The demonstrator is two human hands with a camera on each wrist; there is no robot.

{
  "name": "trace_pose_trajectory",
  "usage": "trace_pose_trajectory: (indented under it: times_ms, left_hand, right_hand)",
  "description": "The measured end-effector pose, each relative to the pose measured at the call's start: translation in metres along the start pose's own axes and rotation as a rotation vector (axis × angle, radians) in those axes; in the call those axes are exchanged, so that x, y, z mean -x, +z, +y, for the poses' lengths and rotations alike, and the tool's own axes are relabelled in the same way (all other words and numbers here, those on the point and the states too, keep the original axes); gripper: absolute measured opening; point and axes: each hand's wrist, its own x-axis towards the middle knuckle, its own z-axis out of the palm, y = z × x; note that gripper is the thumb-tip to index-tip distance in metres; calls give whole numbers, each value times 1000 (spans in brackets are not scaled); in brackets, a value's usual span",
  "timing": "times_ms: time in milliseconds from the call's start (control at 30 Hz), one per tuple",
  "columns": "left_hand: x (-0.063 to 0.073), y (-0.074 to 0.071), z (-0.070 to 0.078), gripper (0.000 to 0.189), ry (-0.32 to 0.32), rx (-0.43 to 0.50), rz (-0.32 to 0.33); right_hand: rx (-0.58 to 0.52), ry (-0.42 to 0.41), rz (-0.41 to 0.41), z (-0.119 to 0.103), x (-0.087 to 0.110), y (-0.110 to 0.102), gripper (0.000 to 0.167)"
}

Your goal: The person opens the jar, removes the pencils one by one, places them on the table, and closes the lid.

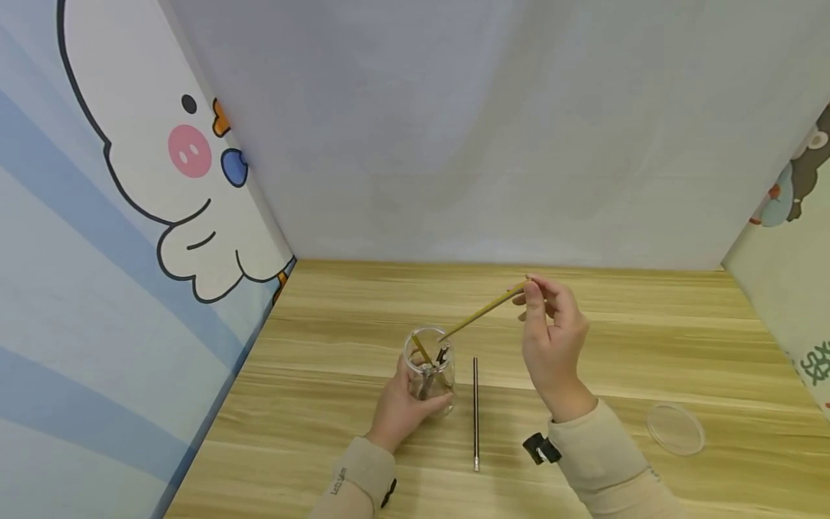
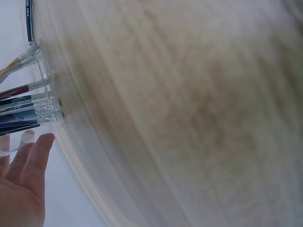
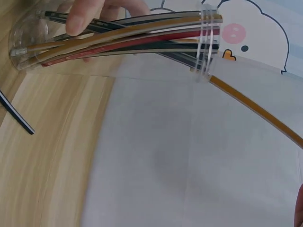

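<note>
Your left hand (image 1: 397,407) grips the jar (image 1: 442,386); your right hand (image 1: 555,335) pinches the yellow pencil (image 1: 483,313) near its upper end. Likely light, stiff; probably steadier mid-shaft.

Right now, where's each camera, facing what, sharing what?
Head: on the head, facing forward and down at a clear cylindrical jar; left hand, right hand, beige sleeves show.
Left wrist: on that wrist, facing the jar close up; fingers show lower left.
Right wrist: on that wrist, facing the jar; a sliver of the right hand shows at right edge.
Head and right wrist share the jar, left hand and a slim yellow stick.
</note>
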Motion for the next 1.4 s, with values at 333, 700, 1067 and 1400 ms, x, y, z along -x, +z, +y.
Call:
trace_pose_trajectory:
  times_ms: [333,700,1067,1400]
  left_hand:
    - [0,0,-1,96,8,-29,3]
    - [-2,-1,0,97,-6,-8,-7]
    - [1,1,-1,100,-16,-17,-3]
    - [-1,1,-2,99,-5,-27,3]
  right_hand:
    - [-205,109,123,-9,-19,-6,23]
    - [-272,204,87,-1,-25,-15,14]
    - [-79,453,-25,15,9,-21,14]
    - [-4,642,-100,29,29,-22,22]
